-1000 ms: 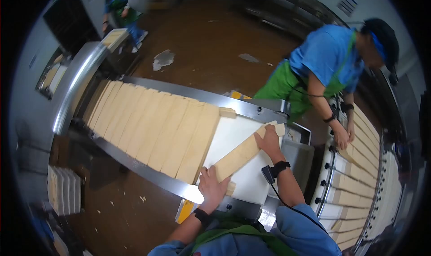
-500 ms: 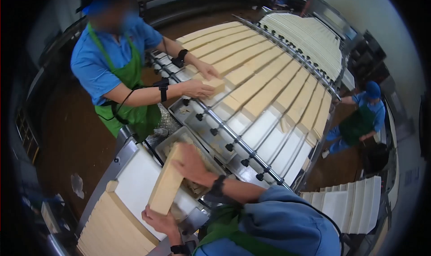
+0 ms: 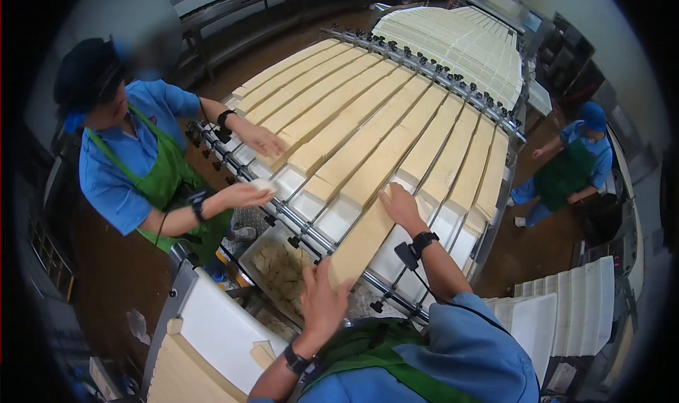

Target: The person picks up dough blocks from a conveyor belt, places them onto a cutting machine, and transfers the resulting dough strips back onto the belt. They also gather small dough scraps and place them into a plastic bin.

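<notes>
My left hand [image 3: 325, 298] grips the near end of a long pale slab [image 3: 362, 249] at the front rail. At the slab's far end, my right hand [image 3: 402, 208] has its fingers wrapped over the edge. The slab lies aslant across the rail, its far end close to the rows of pale slabs [image 3: 382, 145] on the conveyor. These rows run between thin metal dividers. Both hands wear dark wrist devices.
A co-worker [image 3: 141, 155] at the left reaches over the conveyor, a small pale piece in one hand. The metal rail [image 3: 385, 286] carries black knobs. Below sits a bin of scraps [image 3: 279, 265]. More slabs [image 3: 187, 368] lie lower left. Another person [image 3: 580, 166] stands at right.
My hands and the slab have moved right from the lower-left belt to the conveyor's front rail. The co-worker's hands have come apart, and the block between them is no longer held there.
</notes>
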### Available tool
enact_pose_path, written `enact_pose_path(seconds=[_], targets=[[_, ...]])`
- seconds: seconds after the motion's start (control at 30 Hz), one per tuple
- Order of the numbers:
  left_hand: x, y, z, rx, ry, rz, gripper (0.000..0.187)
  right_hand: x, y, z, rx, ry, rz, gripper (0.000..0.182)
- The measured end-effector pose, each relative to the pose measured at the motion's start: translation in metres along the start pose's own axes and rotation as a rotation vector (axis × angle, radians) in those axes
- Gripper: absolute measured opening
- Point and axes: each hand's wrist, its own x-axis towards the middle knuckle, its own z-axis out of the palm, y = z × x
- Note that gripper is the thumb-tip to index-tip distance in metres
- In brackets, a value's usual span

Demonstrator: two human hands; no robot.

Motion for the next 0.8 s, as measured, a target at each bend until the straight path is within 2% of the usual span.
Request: enact_pose_path(seconds=[0.03, 0.07, 0.13, 0.17, 0.23, 0.27, 0.33, 0.4, 0.47, 0.5, 0.57, 0.7, 0.77, 0.8], targets=[[0.012, 0.000, 0.002, -0.009, -0.026, -0.019, 0.061, 0.004, 0.005, 0.001, -0.115, -0.158, 0.075, 0.047], [0.024, -0.001, 0.002, -0.002, -0.028, -0.020, 0.061, 0.006, 0.000, -0.003, -0.108, -0.159, 0.079, 0.047], [0.046, -0.003, 0.008, -0.069, -0.174, -0.061, 0.056, 0.007, -0.010, -0.010, -0.349, 0.032, 0.024, 0.048], [0.051, -0.003, 0.016, -0.065, -0.178, -0.061, 0.056, 0.005, -0.011, -0.010, -0.347, 0.031, 0.030, 0.048], [0.060, -0.002, 0.037, -0.098, -0.099, 0.002, 0.052, -0.008, -0.011, -0.009, -0.436, 0.245, -0.057, 0.046], [0.063, -0.004, 0.044, -0.099, -0.100, 0.004, 0.052, -0.017, -0.011, -0.008, -0.438, 0.246, -0.056, 0.046], [0.062, -0.009, 0.052, -0.095, -0.013, 0.028, 0.053, -0.042, -0.017, -0.007, -0.343, 0.242, -0.190, 0.046], [0.060, -0.011, 0.049, -0.113, -0.036, 0.037, 0.053, -0.069, -0.026, -0.007, -0.120, 0.168, -0.293, 0.050], [0.056, -0.015, 0.045, -0.128, -0.059, 0.043, 0.053, -0.109, -0.038, 0.006, 0.339, -0.117, -0.313, 0.053], [0.056, -0.017, 0.044, -0.172, -0.073, 0.084, 0.055, -0.121, -0.046, 0.004, 0.364, -0.198, -0.310, 0.054], [0.055, -0.020, 0.040, -0.216, -0.088, 0.137, 0.057, -0.133, -0.072, -0.008, 0.309, -0.213, -0.354, 0.052], [0.052, -0.030, 0.037, -0.226, -0.086, 0.233, 0.065, -0.134, -0.070, -0.002, 0.155, -0.124, -0.460, 0.054], [0.048, -0.042, 0.038, -0.236, -0.070, 0.275, 0.068, -0.138, -0.061, 0.011, 0.070, -0.089, -0.644, 0.051], [0.043, -0.051, 0.039, -0.332, -0.023, 0.190, 0.068, -0.138, -0.060, 0.015, 0.022, -0.010, -0.742, 0.047]])
